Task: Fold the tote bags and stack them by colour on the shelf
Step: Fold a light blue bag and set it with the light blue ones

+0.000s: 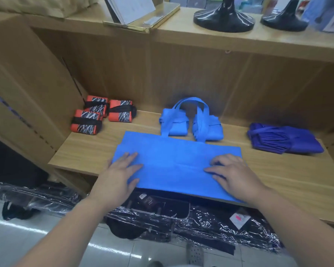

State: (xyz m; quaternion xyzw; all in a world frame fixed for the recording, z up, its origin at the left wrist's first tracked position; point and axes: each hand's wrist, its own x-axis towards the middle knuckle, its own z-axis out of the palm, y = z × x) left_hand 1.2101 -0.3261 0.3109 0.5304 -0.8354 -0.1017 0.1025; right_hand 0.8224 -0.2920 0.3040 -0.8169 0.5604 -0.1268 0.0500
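Observation:
A light blue tote bag [174, 160] lies flat on the wooden shelf [81, 153], folded lengthwise, its front edge hanging over the shelf lip. My left hand [121, 174] presses flat on the bag's left end. My right hand [233, 174] presses on its right end with fingers spread. The bag's handles [189, 112] loop back over two folded light blue bags [210, 130]. Three rolled orange-and-black bags [102, 114] sit at the back left. A folded purple bag pile [283, 137] lies at the right.
A large cardboard box [27, 83] leans at the left of the shelf. The shelf above carries two black stands [224, 18] and a gold-edged display holder [143, 20]. Plastic-wrapped black goods [162, 214] lie below the shelf on the floor.

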